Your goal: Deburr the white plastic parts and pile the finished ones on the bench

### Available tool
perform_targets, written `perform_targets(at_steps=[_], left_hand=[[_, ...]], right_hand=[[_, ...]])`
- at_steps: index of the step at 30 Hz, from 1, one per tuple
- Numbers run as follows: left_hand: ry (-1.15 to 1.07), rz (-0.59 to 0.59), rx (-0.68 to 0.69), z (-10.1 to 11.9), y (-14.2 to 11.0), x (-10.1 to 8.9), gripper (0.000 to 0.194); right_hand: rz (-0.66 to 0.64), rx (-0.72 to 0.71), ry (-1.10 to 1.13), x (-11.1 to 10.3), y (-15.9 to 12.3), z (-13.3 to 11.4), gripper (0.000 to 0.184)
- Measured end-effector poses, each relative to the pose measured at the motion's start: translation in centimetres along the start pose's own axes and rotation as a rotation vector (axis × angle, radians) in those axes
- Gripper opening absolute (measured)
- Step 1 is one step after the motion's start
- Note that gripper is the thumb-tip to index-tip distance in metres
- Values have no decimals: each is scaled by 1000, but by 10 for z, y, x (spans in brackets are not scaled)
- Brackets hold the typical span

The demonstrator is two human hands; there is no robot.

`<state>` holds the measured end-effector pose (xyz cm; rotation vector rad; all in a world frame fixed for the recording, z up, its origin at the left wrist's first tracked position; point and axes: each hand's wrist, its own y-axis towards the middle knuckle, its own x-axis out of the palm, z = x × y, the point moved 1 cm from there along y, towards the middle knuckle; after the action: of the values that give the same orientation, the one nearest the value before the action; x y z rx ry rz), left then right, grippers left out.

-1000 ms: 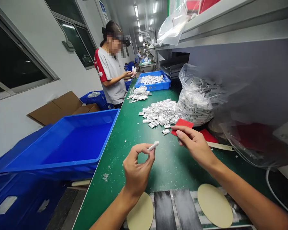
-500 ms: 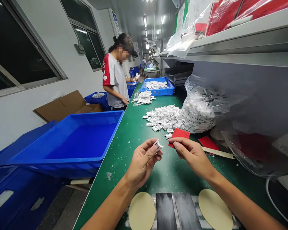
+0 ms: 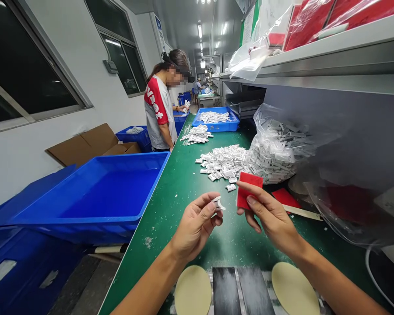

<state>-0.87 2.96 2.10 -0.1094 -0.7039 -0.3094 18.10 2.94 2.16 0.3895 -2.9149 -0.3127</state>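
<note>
1. Holding one small white piece (image 3: 217, 202) above the green surface (image 3: 180, 175), I have it pinched between the thumb and fingertips of my left hand (image 3: 197, 225), near the middle of the view.
2. My right hand (image 3: 269, 214) grips a red pad (image 3: 243, 199), index finger across its face and thumb at its edge, the lower fingers spread loosely. Piece and pad are near each other but apart.
3. Progress, as I judge it: this piece is in mid-handling, with both items in my grip and no contact between them. Much seems left, going by the loose heap (image 3: 223, 159) of similar pieces ahead and the clear bag (image 3: 261, 114) packed with more beside it. A farther pile (image 3: 197, 134) and a blue tray (image 3: 221, 127) also hold white pieces; I cannot tell whether those are finished.
4. The white piece looks like moulded plastic, short, with a scooped, curved end towards the pad. Finer detail is too small to make out. The pad is flat, roughly square, bright red, with a paler edge.
5. Close to me lie two pale ovals (image 3: 193, 291) with two dark strips (image 3: 225, 291) between them. Right of the pad, another red sheet (image 3: 286, 197) lies beside a pale stick (image 3: 302, 212).
6. To my left stands a large blue bin (image 3: 85, 225); beyond it, a co-worker (image 3: 157, 113) stands at the surface's far left edge.
</note>
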Motion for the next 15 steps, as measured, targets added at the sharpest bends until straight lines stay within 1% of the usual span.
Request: perform_targets(at_steps=[3, 6, 12, 15], left_hand=[[-2, -26, -16, -1, -1, 0, 21], [6, -44, -20, -2, -2, 0, 19], [62, -55, 30, -2, 0, 0, 7], [91, -59, 39, -2, 0, 0, 5]], right_hand=[[-68, 52, 67, 3, -5, -3, 40], [-86, 101, 134, 4, -6, -6, 40], [-27, 277, 417, 5, 0, -5, 40], [6, 299, 432, 4, 3, -3, 36]])
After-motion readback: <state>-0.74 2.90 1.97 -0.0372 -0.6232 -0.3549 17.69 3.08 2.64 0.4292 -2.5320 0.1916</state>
